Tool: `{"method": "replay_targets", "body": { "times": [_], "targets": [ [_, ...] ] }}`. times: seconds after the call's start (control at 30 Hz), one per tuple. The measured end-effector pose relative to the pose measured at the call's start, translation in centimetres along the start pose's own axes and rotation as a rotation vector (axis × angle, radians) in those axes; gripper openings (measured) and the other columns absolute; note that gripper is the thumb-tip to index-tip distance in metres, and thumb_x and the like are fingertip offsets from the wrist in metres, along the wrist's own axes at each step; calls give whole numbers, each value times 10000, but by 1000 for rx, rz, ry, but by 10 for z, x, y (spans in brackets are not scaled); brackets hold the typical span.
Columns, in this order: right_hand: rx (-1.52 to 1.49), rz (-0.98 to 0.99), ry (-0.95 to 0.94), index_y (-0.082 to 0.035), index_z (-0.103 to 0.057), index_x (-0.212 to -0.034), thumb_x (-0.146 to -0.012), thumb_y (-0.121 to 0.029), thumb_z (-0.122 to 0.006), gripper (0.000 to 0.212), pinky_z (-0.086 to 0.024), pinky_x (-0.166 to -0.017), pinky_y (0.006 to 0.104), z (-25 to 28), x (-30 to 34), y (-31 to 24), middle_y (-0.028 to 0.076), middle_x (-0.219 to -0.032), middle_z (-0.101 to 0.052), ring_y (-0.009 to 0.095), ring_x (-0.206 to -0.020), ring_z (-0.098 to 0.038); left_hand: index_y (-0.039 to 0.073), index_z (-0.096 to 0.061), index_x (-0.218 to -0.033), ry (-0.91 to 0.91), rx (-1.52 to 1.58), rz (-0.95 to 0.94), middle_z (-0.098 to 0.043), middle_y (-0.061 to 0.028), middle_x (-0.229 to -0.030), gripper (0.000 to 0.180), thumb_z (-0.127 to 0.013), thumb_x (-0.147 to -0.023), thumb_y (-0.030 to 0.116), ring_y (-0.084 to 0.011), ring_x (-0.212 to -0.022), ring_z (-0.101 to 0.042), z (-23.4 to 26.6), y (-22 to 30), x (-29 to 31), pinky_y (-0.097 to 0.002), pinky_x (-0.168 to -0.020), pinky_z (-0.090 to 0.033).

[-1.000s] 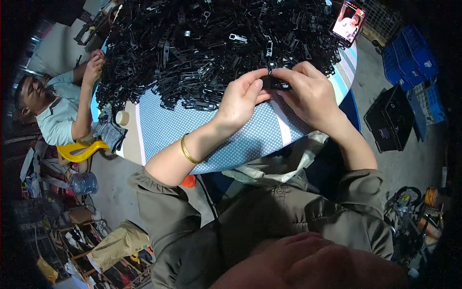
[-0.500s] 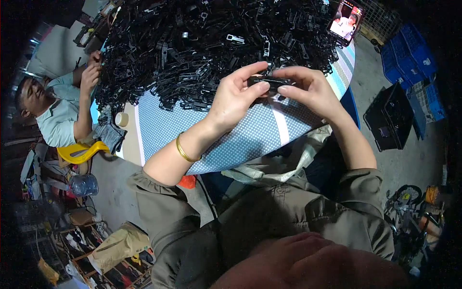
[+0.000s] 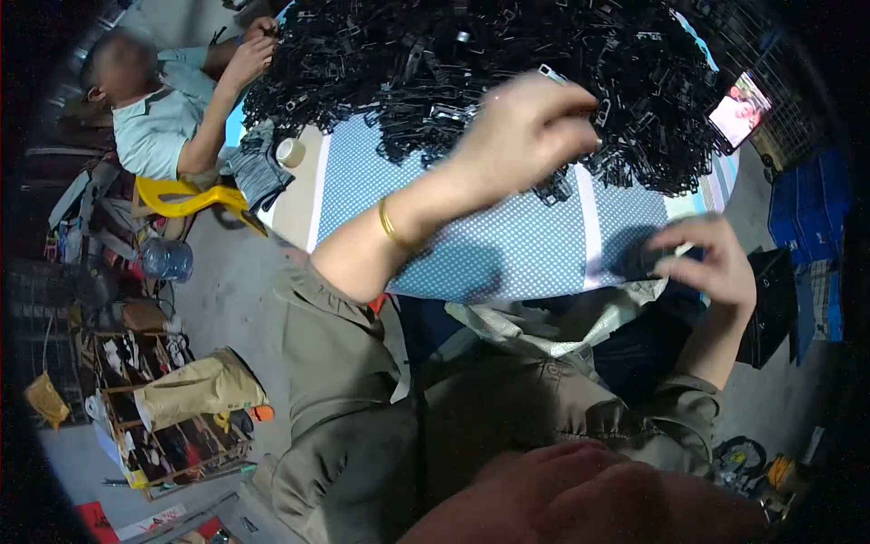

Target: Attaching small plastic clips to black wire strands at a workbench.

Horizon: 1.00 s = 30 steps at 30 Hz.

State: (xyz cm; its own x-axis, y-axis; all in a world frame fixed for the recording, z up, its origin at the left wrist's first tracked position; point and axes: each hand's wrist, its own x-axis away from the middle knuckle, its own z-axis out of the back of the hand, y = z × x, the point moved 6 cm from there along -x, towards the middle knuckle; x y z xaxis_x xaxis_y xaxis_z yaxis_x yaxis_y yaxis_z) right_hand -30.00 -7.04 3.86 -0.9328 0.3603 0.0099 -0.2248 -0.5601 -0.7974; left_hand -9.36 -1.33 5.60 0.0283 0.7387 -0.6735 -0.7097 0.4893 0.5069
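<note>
A big heap of small black metal clips [image 3: 471,63] covers the far part of a table with a blue dotted cloth [image 3: 507,245]. My left hand [image 3: 530,122], a gold bangle on its wrist, reaches into the near edge of the heap with fingers curled around a clip; motion blur hides the grip. My right hand [image 3: 711,263] hovers at the table's near right edge over a white sack [image 3: 562,322], fingers pinched on a small dark piece that is mostly hidden.
Another person in a pale shirt [image 3: 159,127] sits at the table's left on a yellow chair [image 3: 186,195], hands in the heap. A tape roll [image 3: 290,151] lies near them. A phone [image 3: 739,109] glows at the right. Blue crates [image 3: 802,218] stand right, a cluttered shelf [image 3: 154,408] left.
My hands were together holding one black clip at the heap's edge. Now they have parted: the left went up into the heap, the right dropped down to the table's right edge.
</note>
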Motion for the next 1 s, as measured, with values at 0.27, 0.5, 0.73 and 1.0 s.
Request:
{"method": "replay_targets", "body": {
  "times": [0.27,0.5,0.73,1.0],
  "targets": [
    [374,46,-229,-29,-653,-854,-670,-234,-713,282,-477,-595,330,-38,-16,-6,137,-736,-639,262,-649,-628,20,-629,-823,134,-1019,490,-629,-175,-865,418,-644,-735,428,-337,-824,-601,86,-129,3,-411,-714,-480],
    [711,144,405,-14,-610,-906,-716,-55,-631,196,-482,-647,359,-23,-48,1,114,-834,-585,286,-725,-585,-1,-597,-742,91,-751,488,-612,-150,-684,278,-683,-720,262,-300,-671,-601,79,-147,1,-365,-635,-460],
    [910,293,391,-25,-602,-866,-706,-90,-566,177,-476,-695,315,-38,-67,16,79,-940,-585,237,-829,-526,1,-514,-1082,271,-538,393,-629,-84,-833,415,-695,-741,153,-175,-686,-601,61,-90,-8,-279,-638,-482],
    [556,407,613,-25,-570,-956,-713,-32,-634,252,-484,-655,279,-21,-50,11,88,-884,-574,207,-745,-569,-21,-512,-1076,-107,751,605,-610,-96,-921,268,-579,-822,33,-146,-797,-613,-25,-36,11,-248,-740,-502]
  ]
}}
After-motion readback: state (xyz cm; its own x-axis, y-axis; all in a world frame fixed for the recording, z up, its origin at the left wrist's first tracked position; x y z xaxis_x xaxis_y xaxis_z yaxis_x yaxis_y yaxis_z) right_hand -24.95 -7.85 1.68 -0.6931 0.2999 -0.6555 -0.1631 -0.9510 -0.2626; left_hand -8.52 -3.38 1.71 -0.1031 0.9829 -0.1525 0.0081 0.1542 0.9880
